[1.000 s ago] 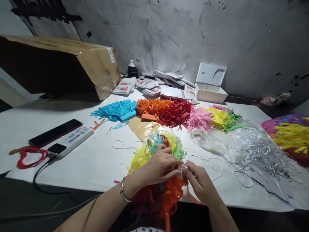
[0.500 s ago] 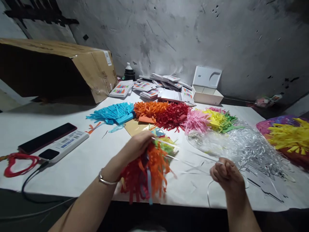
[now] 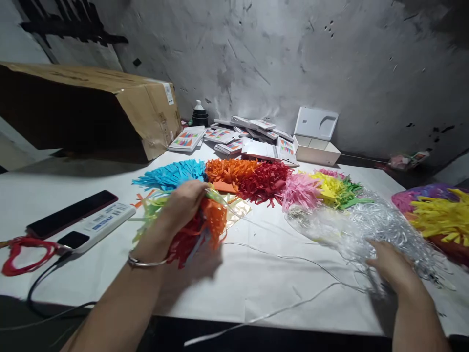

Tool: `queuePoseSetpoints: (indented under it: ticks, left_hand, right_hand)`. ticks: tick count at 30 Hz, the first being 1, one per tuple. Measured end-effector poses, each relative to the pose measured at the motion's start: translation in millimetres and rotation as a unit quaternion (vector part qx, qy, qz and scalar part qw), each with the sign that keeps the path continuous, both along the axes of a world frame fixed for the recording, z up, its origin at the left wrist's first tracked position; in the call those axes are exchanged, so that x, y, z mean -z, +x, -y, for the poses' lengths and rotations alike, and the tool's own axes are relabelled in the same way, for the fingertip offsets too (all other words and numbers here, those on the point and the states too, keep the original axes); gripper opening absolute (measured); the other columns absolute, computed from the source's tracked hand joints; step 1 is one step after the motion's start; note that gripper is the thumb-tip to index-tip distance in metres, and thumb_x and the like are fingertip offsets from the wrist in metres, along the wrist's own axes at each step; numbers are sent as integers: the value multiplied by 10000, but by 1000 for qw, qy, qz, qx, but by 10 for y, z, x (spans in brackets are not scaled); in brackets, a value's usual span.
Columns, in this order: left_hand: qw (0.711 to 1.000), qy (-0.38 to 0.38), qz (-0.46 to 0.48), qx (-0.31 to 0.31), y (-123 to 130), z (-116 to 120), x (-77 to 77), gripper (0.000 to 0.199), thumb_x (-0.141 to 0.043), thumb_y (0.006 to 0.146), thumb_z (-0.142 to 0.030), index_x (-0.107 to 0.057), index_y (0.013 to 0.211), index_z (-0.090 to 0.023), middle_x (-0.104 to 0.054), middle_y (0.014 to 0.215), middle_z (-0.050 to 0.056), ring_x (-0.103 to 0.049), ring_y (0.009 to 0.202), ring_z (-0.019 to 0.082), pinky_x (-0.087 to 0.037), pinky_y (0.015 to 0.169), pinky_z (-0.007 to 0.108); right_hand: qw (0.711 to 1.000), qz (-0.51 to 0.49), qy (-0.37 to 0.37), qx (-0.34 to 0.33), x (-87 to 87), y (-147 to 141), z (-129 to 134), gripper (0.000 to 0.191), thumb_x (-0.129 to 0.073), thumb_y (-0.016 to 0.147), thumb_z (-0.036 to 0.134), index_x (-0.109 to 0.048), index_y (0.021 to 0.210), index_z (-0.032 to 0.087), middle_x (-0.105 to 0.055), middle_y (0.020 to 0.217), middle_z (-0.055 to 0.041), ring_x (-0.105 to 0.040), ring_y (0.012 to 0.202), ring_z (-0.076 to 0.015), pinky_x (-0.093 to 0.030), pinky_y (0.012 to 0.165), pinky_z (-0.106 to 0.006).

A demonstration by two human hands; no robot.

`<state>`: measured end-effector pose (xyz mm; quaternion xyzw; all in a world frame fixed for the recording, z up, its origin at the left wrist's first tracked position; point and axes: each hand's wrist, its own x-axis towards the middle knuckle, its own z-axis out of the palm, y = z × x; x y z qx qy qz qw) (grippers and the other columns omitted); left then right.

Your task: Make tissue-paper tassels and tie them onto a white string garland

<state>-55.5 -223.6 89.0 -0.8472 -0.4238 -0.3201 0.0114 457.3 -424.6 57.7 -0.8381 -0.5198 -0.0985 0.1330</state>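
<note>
My left hand [image 3: 185, 203] is closed around a bunch of tissue paper tassels [image 3: 185, 239]. Red and orange strips hang below the fist, and yellow-green ones show behind the wrist. A thin silvery ribbon [image 3: 278, 255] trails slack from near the bunch across the white table cover, and a loose end hangs past the front edge. Over the pile of silver tinsel strips [image 3: 388, 225] on the right, my right hand [image 3: 394, 269] reaches with thumb and forefinger apart. It is slightly blurred, and its other fingers are partly hidden. A clear plastic bag [image 3: 322, 222] lies beside the tinsel.
Behind my hands runs a row of fringed paper bundles: blue [image 3: 172, 174], orange [image 3: 229, 171], dark red [image 3: 266, 181], pink [image 3: 301, 189], yellow [image 3: 330, 188]. Further back are flat printed boxes [image 3: 252, 129], an open white box [image 3: 317, 149] and a large carton [image 3: 146, 112]. A phone [image 3: 73, 213] lies left.
My right hand has let go of the ribbon that was stretched taut and moved right to the tinsel. The ribbon now lies slack. My left hand has shifted left and up with the tassels.
</note>
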Motion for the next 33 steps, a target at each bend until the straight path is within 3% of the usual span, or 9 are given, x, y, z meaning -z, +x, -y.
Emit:
queuePoseSetpoints:
  ticks: [2, 4, 6, 9, 17, 24, 26, 29, 33]
  left_hand:
    - [998, -2, -25, 49, 235, 70, 49, 240, -380, 979, -132, -620, 962, -142, -674, 949, 99, -597, 901, 215, -496, 865, 343]
    - [994, 2, -47, 94, 478, 156, 90, 244, -389, 982, -122, -622, 921, -159, -671, 900, 83, -597, 847, 208, -494, 825, 329]
    - [987, 17, -65, 147, 671, 237, 116, 236, -394, 995, -134, -618, 927, -164, -664, 882, 76, -592, 827, 209, -485, 800, 329]
    - [975, 32, -74, 205, 793, 315, 134, 243, -381, 1017, -161, -605, 922, -163, -653, 857, 74, -578, 801, 213, -465, 755, 332]
    - [956, -92, 45, 276, 620, 355, 181, 67, -515, 970, -215, -573, 982, -183, -661, 986, 80, -597, 922, 215, -474, 829, 331]
    - [924, -143, 89, 342, 681, 527, 94, 20, -546, 904, -177, -556, 904, -194, -625, 848, 34, -570, 746, 165, -457, 674, 261]
    - [916, -153, 111, 354, 713, 579, 61, 40, -562, 874, -158, -565, 893, -194, -624, 833, 32, -573, 750, 167, -468, 686, 266]
    - [897, -204, 169, 354, 676, 603, 86, 277, -634, 843, -205, -580, 1115, -192, -646, 1083, 93, -614, 984, 227, -509, 864, 334]
    - [857, -343, 215, 319, 522, 573, 303, 952, -795, 774, -326, -236, 1541, -247, -466, 1459, 145, -492, 1316, 312, -426, 1088, 435]
  right_hand:
    - [993, -29, 17, -110, -42, -617, -260, 361, -633, 800, 336, -719, 1140, 249, -696, 1230, -96, -657, 1123, -259, -524, 944, -380]
    - [943, -136, 94, -290, -79, -1329, -514, 415, -562, 926, 372, -609, 1315, 238, -618, 1351, -109, -570, 1254, -256, -446, 1060, -417]
    - [891, -217, 131, -375, -101, -1962, -737, 383, -592, 937, 407, -616, 1279, 236, -642, 1292, -115, -576, 1214, -261, -434, 1051, -417]
    - [844, -311, 120, -421, -103, -2507, -967, 221, -565, 956, 405, -693, 937, 226, -700, 940, -78, -633, 912, -239, -471, 891, -383]
    - [769, -476, 85, -419, 9, -2480, -989, 381, -418, 1020, 481, -565, 806, 202, -469, 613, 48, -443, 532, -111, -377, 528, -227]
    - [776, -468, 80, -415, 111, -2595, -875, 407, -752, 780, 491, -618, 1031, 200, -515, 674, 53, -412, 568, -115, -322, 534, -234]
    - [776, -450, 68, -437, 149, -2676, -855, 318, -760, 758, 480, -653, 881, 207, -565, 670, 36, -463, 587, -131, -347, 559, -245]
    - [768, -461, 87, -435, 224, -2735, -828, 390, -632, 861, 499, -574, 619, 198, -569, 613, 12, -491, 583, -144, -375, 570, -259]
    - [766, -494, 110, -396, 290, -2672, -796, 355, -568, 922, 492, -633, 749, 189, -645, 710, -12, -569, 653, -163, -465, 624, -261]
